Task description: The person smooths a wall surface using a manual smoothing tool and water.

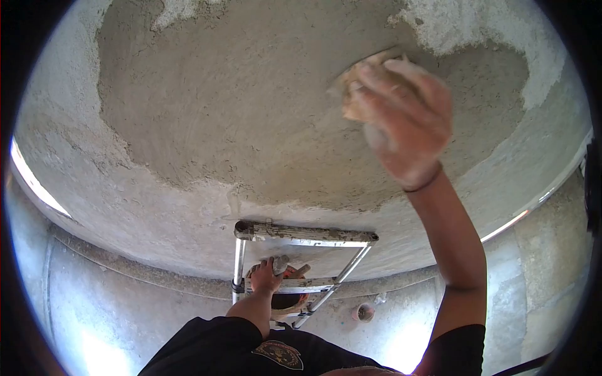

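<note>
My right hand [406, 122] is raised overhead and presses a tan sponge [356, 78] flat against the ceiling, on a wide patch of darker wet plaster [251, 106]. The fingers wrap over the sponge, so only its far edge shows. A thin dark band circles that wrist. Lower down, my left hand [266, 276] grips a step of a metal ladder [305, 234] splattered with plaster. Just behind this hand, a round bucket [285, 302] with tool handles sticking out sits on the ladder.
Lighter, dry plaster [94, 182] rings the wet patch. Grey walls [125, 307] meet the ceiling along a curved edge. A small pinkish cup [364, 311] lies low beyond the ladder. Bright daylight enters at the far left [34, 182].
</note>
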A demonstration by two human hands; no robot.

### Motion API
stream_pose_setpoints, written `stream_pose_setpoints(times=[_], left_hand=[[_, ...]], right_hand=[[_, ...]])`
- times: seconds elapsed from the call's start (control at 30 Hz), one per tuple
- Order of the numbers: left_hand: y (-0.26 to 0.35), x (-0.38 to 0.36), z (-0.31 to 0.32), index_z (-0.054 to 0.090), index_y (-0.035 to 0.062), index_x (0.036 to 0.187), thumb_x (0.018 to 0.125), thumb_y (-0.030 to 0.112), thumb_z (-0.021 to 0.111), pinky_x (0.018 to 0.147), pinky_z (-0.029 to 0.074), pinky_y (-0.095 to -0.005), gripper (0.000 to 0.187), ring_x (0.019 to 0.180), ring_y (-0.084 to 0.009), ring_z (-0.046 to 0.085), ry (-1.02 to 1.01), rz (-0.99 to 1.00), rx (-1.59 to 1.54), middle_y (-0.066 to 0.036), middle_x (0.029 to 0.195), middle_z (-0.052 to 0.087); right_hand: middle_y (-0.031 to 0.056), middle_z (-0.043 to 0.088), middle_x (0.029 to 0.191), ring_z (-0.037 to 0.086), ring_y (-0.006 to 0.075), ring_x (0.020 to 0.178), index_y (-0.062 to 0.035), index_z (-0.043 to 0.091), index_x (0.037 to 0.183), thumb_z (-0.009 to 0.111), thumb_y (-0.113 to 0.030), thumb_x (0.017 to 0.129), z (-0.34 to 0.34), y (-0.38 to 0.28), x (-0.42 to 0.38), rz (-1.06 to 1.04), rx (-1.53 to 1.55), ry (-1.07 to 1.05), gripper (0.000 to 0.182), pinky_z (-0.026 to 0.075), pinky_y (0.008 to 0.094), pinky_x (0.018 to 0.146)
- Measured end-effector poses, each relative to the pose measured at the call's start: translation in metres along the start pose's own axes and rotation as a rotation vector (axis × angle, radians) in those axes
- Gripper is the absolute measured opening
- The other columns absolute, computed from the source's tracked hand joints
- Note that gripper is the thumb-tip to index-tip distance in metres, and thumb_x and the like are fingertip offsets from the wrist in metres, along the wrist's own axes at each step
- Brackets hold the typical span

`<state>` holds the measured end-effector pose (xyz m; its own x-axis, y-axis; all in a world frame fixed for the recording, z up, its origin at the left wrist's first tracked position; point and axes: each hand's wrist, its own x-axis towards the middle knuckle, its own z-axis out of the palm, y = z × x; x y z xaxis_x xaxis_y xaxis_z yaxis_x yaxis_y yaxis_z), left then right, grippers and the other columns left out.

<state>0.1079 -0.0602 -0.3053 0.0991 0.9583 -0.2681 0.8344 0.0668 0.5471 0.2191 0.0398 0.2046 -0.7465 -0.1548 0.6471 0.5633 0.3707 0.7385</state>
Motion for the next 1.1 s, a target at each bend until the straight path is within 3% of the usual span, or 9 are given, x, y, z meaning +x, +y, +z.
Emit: stream_pose_setpoints(times=[0.13,0.23,0.33,0.4,0.5,0.7,0.93,1.03,1.1], left_hand=[[-0.002,0.000,0.001,0.044,0.0175,0.143,0.078,0.046,0.071,0.091,0.053,-0.0444,0.076,0.113,-0.0293,0.062,0.021,0.021,-0.009,-0.013,0.128,0.057],[-0.001,-0.001,0.000,0.045,0.0172,0.141,0.077,0.045,0.072,0.090,0.054,-0.0438,0.075,0.112,-0.0293,0.062,0.027,0.024,-0.006,-0.013,0.128,0.057],[-0.002,0.000,0.002,0.047,0.0173,0.140,0.077,0.045,0.074,0.090,0.054,-0.0441,0.073,0.112,-0.0293,0.062,0.042,0.024,-0.013,-0.012,0.126,0.058],[0.000,-0.004,0.000,0.048,0.0161,0.138,0.077,0.044,0.073,0.092,0.052,-0.0455,0.072,0.114,-0.0304,0.060,0.043,0.015,-0.051,-0.011,0.125,0.058],[-0.002,-0.001,0.002,0.048,0.0170,0.137,0.076,0.045,0.074,0.092,0.052,-0.0456,0.072,0.114,-0.0308,0.059,0.061,0.012,-0.063,-0.011,0.124,0.058],[0.004,-0.008,-0.011,0.049,0.0158,0.135,0.078,0.045,0.072,0.093,0.051,-0.0469,0.069,0.114,-0.0318,0.059,0.040,-0.003,-0.076,-0.010,0.124,0.058],[0.001,-0.003,-0.005,0.048,0.0143,0.137,0.078,0.045,0.072,0.093,0.051,-0.0485,0.070,0.114,-0.0319,0.060,0.041,0.002,-0.104,-0.011,0.124,0.059],[-0.002,-0.002,0.000,0.048,0.0146,0.137,0.078,0.046,0.071,0.093,0.051,-0.0484,0.071,0.114,-0.0319,0.060,0.056,0.025,-0.095,-0.012,0.125,0.058],[0.000,-0.003,-0.001,0.048,0.0145,0.137,0.078,0.046,0.071,0.093,0.051,-0.0483,0.071,0.113,-0.0320,0.060,0.064,0.028,-0.094,-0.012,0.124,0.059]], right_hand=[[-0.0059,0.069,0.117,0.063,0.0153,0.110,-0.0229,0.072,0.085,0.073,-0.026,0.083,0.026,-0.049,-0.029,-0.076,0.222,0.052,0.004,0.051,0.0323,0.085],[-0.0068,0.068,0.118,0.063,0.0155,0.110,-0.0226,0.070,0.082,0.074,-0.029,0.083,0.015,-0.067,-0.023,-0.141,0.265,-0.190,0.007,0.050,0.0305,0.085],[-0.0070,0.068,0.117,0.063,0.0165,0.111,-0.0215,0.070,0.080,0.075,-0.029,0.081,0.015,-0.039,-0.018,-0.071,0.262,0.125,0.009,0.050,0.0329,0.086],[-0.0046,0.065,0.124,0.059,0.0186,0.121,-0.0229,0.069,0.088,0.076,-0.021,0.079,-0.010,-0.011,0.007,0.037,-0.008,0.005,0.012,0.049,0.0368,0.101],[-0.0042,0.067,0.119,0.059,0.0183,0.121,-0.0239,0.070,0.090,0.075,-0.019,0.079,0.010,-0.021,-0.002,0.072,0.048,-0.002,0.013,0.048,0.0376,0.102],[-0.0049,0.066,0.118,0.061,0.0183,0.115,-0.0209,0.071,0.093,0.078,-0.019,0.075,0.008,-0.078,-0.019,-0.054,0.307,-0.135,0.019,0.048,0.0406,0.097],[-0.0037,0.063,0.123,0.059,0.0184,0.111,-0.0192,0.072,0.088,0.080,-0.019,0.070,0.000,-0.011,-0.006,0.092,0.028,0.041,0.019,0.047,0.0402,0.097],[-0.0027,0.065,0.119,0.058,0.0186,0.113,-0.0179,0.072,0.086,0.080,-0.019,0.070,0.018,-0.057,-0.026,0.072,0.102,-0.016,0.018,0.047,0.0403,0.096],[-0.0027,0.066,0.118,0.058,0.0184,0.112,-0.0180,0.072,0.083,0.080,-0.019,0.070,0.017,-0.074,-0.033,0.001,0.401,-0.175,0.015,0.047,0.0404,0.095]])
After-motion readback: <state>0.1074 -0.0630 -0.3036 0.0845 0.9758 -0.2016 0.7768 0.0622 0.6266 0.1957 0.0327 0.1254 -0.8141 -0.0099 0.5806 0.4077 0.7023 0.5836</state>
